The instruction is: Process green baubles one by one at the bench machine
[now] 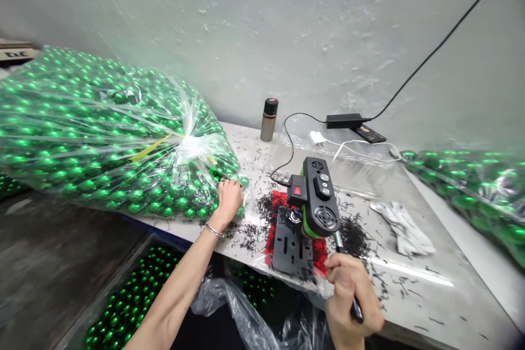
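My left hand (230, 197) is at the right end of a large clear plastic bag (192, 147) full of shiny green balls. Its fingers curl down against the balls; the fingertips and anything in them are hidden. My right hand (355, 298) is closed round the black-gripped lever (356, 310) of a small black and green bench machine (318, 197). This machine has a red switch and a slotted black base plate (287, 246), standing on a red mat (322, 257). No ball can be made out on the plate.
Black shavings (355, 235) litter the table round the machine. White gloves (404, 227) lie to the right. Behind stand a bottle (268, 120) and a power adapter (344, 120) with cables. More green balls (127, 295) fill a container below the table edge.
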{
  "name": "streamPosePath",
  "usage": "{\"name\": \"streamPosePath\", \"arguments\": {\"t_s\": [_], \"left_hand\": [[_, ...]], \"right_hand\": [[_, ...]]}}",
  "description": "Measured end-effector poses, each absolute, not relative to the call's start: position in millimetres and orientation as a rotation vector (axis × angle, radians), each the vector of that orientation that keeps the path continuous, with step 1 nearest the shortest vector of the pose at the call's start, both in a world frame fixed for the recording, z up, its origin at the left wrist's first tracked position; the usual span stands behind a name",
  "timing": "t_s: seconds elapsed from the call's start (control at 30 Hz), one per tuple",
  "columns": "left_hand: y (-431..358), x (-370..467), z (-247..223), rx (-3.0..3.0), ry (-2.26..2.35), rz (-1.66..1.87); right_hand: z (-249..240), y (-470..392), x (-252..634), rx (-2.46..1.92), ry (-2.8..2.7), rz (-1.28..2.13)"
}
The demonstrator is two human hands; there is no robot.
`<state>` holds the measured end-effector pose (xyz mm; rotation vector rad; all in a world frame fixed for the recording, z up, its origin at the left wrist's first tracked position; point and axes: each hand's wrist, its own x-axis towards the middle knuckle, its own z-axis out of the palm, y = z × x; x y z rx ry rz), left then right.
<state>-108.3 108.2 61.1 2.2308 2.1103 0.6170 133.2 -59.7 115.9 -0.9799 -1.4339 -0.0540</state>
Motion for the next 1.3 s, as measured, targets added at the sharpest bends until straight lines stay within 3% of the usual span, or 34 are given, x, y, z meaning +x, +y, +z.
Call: {"name": "streamPosePath", "arguments": {"t_s": [0.43,0.63,0.87,1.0,1.3], "left_hand": [[126,-113,66,2.007,1.841,0.701],[75,-127,84,1.155,1.322,1.285],[17,-87,57,0.611,1.105,1.199],[5,-46,39,0.774,1.151,1.088],[-2,-3,31,1.809,1.448,0.985]], "right_hand": [[112,-60,133,-0.985,-1.47,-0.059],[113,-60,134,-0.987,-1.48,-0.05],[118,-60,132,-0.99,-1.5,-0.069],[125,-63,133,-1.035,-1.55,-0.054],[127,-65,134,-1.043,-1.566,-0.039]]}}
